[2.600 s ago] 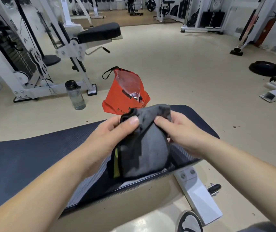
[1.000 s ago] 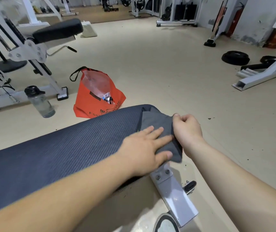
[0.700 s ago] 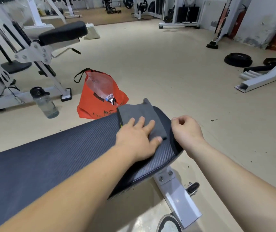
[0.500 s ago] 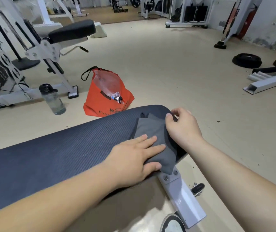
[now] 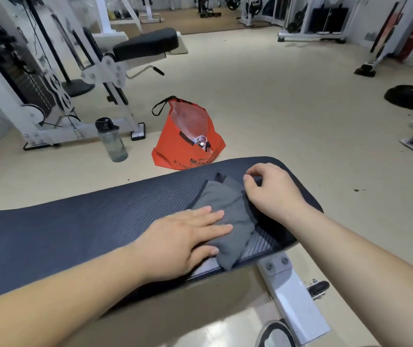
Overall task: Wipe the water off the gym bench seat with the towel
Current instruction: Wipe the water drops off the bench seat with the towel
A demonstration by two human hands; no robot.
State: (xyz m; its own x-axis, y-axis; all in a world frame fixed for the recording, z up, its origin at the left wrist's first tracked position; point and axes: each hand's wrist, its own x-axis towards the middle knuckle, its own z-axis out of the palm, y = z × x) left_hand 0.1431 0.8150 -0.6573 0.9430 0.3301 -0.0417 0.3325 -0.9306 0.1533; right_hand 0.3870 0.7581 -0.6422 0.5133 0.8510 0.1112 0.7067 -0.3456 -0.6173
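Far left, on the floor: a water bottle (image 5: 111, 140), then an orange bag (image 5: 187, 144), both beyond the table and clear of the work.

Bench seat (image 5: 75, 221) runs left to right. Wet patches cannot be made out on its ribbed surface.

Left hand (image 5: 187, 236): fingers spread flat, palm pressing the near-left part of the towel (image 5: 225, 216) onto the seat. Nothing gripped.

Towel: grey, bunched, lying on the right end of the seat, one corner drooping over the near edge.

Right hand (image 5: 270, 189): fingers curled together, pinching the towel's far right edge.

Judgement for the wiping stroke: spread the cloth flatter under the palm, keep firm even pressure, overlap passes along the ribs, pull the hanging corner back onto the pad.
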